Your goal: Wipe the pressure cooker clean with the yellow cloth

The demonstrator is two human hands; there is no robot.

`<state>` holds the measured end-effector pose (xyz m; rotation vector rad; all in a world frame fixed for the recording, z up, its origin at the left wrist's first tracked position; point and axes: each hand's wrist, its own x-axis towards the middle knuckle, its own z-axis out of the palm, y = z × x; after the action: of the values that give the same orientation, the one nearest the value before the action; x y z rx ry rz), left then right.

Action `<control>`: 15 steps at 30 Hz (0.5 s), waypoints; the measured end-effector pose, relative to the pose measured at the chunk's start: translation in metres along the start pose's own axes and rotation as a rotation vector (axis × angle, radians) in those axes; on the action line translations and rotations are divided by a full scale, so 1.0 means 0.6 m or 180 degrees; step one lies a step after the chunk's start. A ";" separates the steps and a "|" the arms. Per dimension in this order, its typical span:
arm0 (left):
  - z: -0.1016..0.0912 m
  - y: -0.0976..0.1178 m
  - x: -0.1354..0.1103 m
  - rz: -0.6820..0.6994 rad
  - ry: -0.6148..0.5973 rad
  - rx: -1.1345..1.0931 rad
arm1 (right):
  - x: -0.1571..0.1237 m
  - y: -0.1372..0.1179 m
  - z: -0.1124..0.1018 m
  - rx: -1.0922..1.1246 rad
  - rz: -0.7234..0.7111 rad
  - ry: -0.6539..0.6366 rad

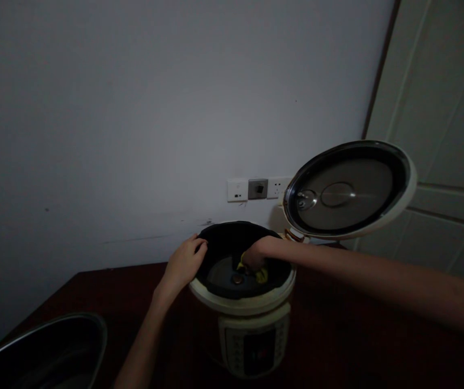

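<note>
A: Big thing in the middle: what kind of look?
B: Round, fat and creamy white outside: a cooker (251, 307). Dark inside, with a greyish floor. On the front, a panel (251, 322) with little buttons (237, 348) on both sides of a black screen (259, 354). Faint red glow there, too dim to read.
A: And the lid (357, 197)?
B: Wide open, tipped up to the right of the cooker, joined near the back edge. Grey metal underneath, with a black ring all around.
A: Where to look for the yellow cloth (261, 276)?
B: Down inside the cooker, near a small round knob (237, 279). All bunched up, mostly covered by the right hand (255, 256).
A: Held how?
B: With fingers curled around the cloth. Too blurry to tell how tight.
A: And the left hand (185, 262)?
B: On the left rim of the cooker, fingers half bent over the edge. Cannot tell if squeezing or just resting.
A: Time to count!
B: One cooker, one lid, one cloth, two hands. Behind the cooker, three wall plates (258, 189) in a row: two white, one grey between. Left of the cooker, one dark pot (102, 330), partly cut off. Under the cooker, one dark red table (128, 286). Far right of the cooker, one pale door (438, 135).
</note>
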<state>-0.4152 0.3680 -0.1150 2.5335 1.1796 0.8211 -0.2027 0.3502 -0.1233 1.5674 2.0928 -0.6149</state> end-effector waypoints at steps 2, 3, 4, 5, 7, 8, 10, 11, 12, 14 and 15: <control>-0.002 0.003 -0.001 -0.0018 -0.0018 -0.0013 | -0.034 -0.004 0.012 -0.0154 0.0101 -0.0155; -0.003 0.004 -0.001 -0.0020 -0.0028 -0.0032 | -0.051 -0.008 0.016 -0.0172 0.0065 -0.0216; -0.003 0.004 -0.001 -0.0019 -0.0037 -0.0055 | -0.066 -0.011 0.018 -0.0154 -0.0017 -0.0281; -0.004 0.005 -0.001 -0.0014 -0.0041 -0.0074 | -0.079 -0.015 0.019 -0.0087 -0.0133 -0.0342; -0.004 0.005 -0.001 -0.0006 -0.0031 -0.0083 | -0.095 -0.024 0.018 0.0219 -0.0406 -0.0508; -0.003 0.004 -0.001 -0.0008 -0.0029 -0.0077 | -0.099 -0.029 0.016 0.0412 -0.0523 -0.0631; -0.003 0.003 -0.001 -0.0012 -0.0030 -0.0061 | -0.096 -0.043 0.012 0.0709 -0.0699 -0.0917; -0.002 0.002 -0.001 -0.0012 -0.0034 -0.0056 | -0.091 -0.051 0.009 0.0752 -0.0767 -0.1040; -0.002 0.001 0.000 -0.0010 -0.0037 -0.0053 | -0.083 -0.060 0.006 0.0712 -0.0826 -0.1117; -0.002 0.000 0.000 -0.0013 -0.0021 -0.0063 | -0.061 -0.079 0.000 0.0463 -0.0903 -0.1075; -0.001 -0.001 0.000 -0.0016 -0.0004 -0.0082 | -0.048 -0.087 -0.003 0.0327 -0.0942 -0.0994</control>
<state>-0.4161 0.3682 -0.1147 2.5091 1.1668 0.8279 -0.2462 0.3160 -0.1003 1.1290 2.0890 -1.0140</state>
